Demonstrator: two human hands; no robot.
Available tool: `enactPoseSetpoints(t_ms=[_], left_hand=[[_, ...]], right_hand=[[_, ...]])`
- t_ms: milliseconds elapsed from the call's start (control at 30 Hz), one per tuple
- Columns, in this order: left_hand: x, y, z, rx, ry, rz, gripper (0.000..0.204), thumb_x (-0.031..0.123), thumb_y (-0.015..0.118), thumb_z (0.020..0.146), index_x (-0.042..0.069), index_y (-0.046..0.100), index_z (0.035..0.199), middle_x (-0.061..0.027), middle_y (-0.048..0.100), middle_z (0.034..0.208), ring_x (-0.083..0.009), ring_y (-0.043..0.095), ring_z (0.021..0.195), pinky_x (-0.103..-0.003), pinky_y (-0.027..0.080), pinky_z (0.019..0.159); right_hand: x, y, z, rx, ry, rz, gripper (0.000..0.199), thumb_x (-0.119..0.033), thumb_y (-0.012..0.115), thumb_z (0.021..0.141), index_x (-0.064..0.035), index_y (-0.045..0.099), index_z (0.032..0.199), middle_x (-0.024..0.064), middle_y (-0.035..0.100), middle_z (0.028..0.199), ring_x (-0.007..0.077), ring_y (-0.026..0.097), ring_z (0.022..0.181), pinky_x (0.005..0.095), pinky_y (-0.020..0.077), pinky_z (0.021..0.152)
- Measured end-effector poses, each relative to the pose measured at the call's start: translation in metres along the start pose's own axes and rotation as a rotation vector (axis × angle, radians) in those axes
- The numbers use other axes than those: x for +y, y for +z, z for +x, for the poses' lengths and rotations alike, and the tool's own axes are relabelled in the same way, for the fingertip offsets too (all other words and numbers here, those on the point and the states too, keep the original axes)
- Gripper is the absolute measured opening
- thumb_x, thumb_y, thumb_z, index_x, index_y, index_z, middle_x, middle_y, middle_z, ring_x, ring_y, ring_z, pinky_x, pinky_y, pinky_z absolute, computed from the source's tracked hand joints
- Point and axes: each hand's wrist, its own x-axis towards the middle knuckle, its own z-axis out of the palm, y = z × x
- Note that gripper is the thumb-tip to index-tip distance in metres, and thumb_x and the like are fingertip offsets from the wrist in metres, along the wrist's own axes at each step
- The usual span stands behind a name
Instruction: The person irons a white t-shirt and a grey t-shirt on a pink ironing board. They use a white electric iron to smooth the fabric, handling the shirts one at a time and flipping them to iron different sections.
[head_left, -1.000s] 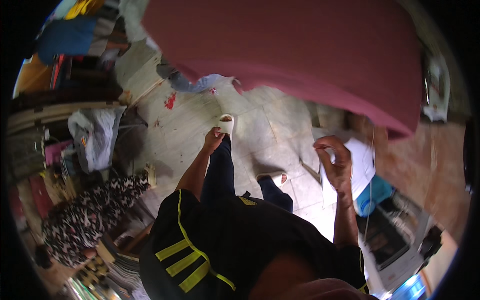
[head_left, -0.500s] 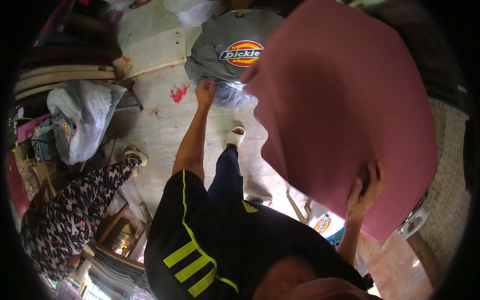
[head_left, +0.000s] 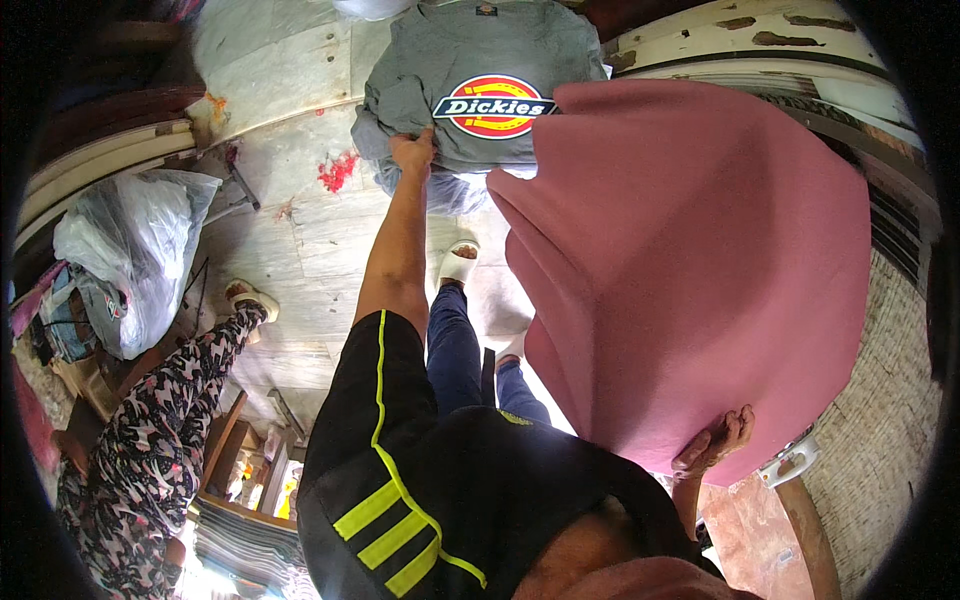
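My left hand (head_left: 413, 152) is closed on the lower left edge of a grey T-shirt (head_left: 400, 50). A red, yellow and blue emblem covers the shirt's chest. Clear plastic shows under its hem. On the right, a broad mauve cloth sheet (head_left: 700, 260) with a wavy left edge overlaps the shirt's right side. My right hand (head_left: 716, 444) rests on the sheet's near edge, its thumb apart from its curved fingers. Just right of that hand, a white object with a handle-like opening (head_left: 790, 462) sticks out from beside the sheet.
Another person in patterned trousers (head_left: 150, 420) stands at the left. Nearby is a clear plastic bag (head_left: 150, 250) with white and grey contents. Stacked boards (head_left: 110, 165) line the far left. Red scraps (head_left: 337, 172) lie on the tiled floor (head_left: 300, 250). A ribbed pale surface (head_left: 880, 400) is at the right.
The mauve sheet has dropped and spread flatter, uncovering more of the T-shirt. My right hand has shifted toward the sheet's near edge. My left hand stays at the shirt's edge.
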Motion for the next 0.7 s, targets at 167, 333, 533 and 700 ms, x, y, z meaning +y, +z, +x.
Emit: enactPoseSetpoints(t_ms=[167, 333, 533, 700], left_hand=[[0.028, 0.001, -0.003, -0.154, -0.417, -0.331, 0.033, 0.022, 0.074, 0.084, -0.004, 0.055, 0.090, -0.0138, 0.058, 0.063, -0.0228, 0.059, 0.047, -0.034, 0.042, 0.038], [0.052, -0.008, -0.018, -0.215, -0.025, -0.259, 0.024, 0.024, 0.066, 0.091, 0.005, 0.054, 0.082, -0.0077, 0.053, 0.062, -0.0167, 0.051, 0.046, -0.032, 0.041, 0.042], [0.133, -0.088, -0.162, -0.259, 0.355, -0.691, 0.020, 0.020, 0.062, 0.095, 0.007, 0.054, 0.082, -0.0027, 0.056, 0.081, -0.0129, 0.057, 0.079, -0.030, 0.051, 0.074], [0.183, -0.179, -0.356, -0.214, 0.550, -0.713, 0.020, 0.015, 0.053, 0.100, 0.004, 0.054, 0.084, 0.0003, 0.049, 0.086, -0.0079, 0.045, 0.077, -0.024, 0.040, 0.069]], right_hand=[[-0.007, 0.000, 0.007, 0.001, -0.011, -0.024, 0.048, -0.026, 0.042, 0.096, -0.0001, 0.039, 0.137, 0.0278, 0.027, 0.147, 0.0414, 0.029, 0.138, 0.0522, 0.0236, 0.115], [-0.008, 0.007, 0.015, 0.071, 0.003, 0.020, 0.045, -0.026, 0.045, 0.097, -0.0006, 0.044, 0.133, 0.0276, 0.031, 0.143, 0.0405, 0.034, 0.134, 0.0525, 0.0304, 0.110], [-0.002, -0.004, 0.009, 0.088, 0.032, 0.039, 0.044, -0.029, 0.049, 0.099, 0.0011, 0.048, 0.131, 0.0251, 0.035, 0.143, 0.0381, 0.038, 0.131, 0.0509, 0.0330, 0.109], [-0.002, -0.015, 0.003, 0.093, 0.006, -0.054, 0.043, -0.023, 0.059, 0.094, 0.0014, 0.053, 0.129, 0.0231, 0.042, 0.140, 0.0365, 0.040, 0.131, 0.0481, 0.0359, 0.107]])
